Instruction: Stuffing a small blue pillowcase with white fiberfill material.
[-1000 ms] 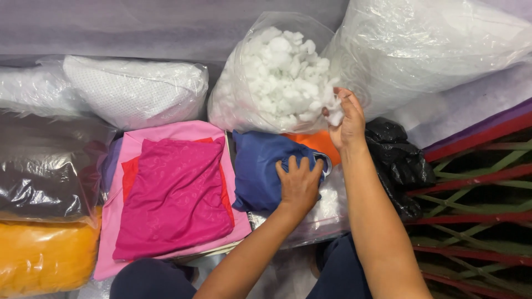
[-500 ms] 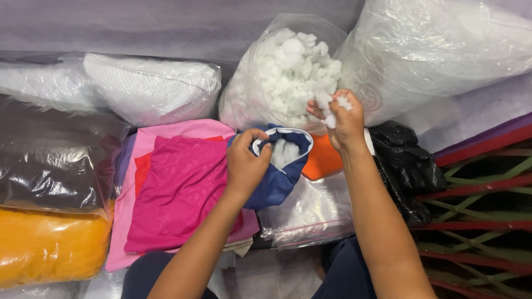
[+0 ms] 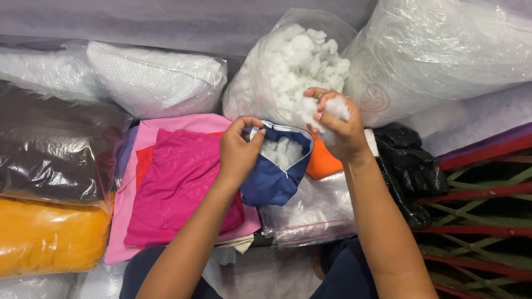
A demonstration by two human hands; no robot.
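Note:
My left hand (image 3: 237,150) pinches the rim of a dark blue fabric cover (image 3: 271,180) and holds its mouth open; white stuffing shows inside it. My right hand (image 3: 337,127) is closed on a clump of white fibre stuffing (image 3: 333,108), just above and to the right of the cover's opening. Behind both hands stands a clear plastic bag of white stuffing balls (image 3: 291,63), its mouth open toward me.
A stack of pink and magenta fabric (image 3: 177,182) lies at left, an orange fabric piece (image 3: 324,164) beside the cover. Clear bags of white material (image 3: 155,77), a large clear bag (image 3: 443,50), a black bag (image 3: 410,166), a dark bag (image 3: 50,149) and orange filling (image 3: 50,235) surround me.
My left hand lifted the blue cover and spread its mouth. My right hand drew a clump of stuffing out of the bag and carried it down toward the cover.

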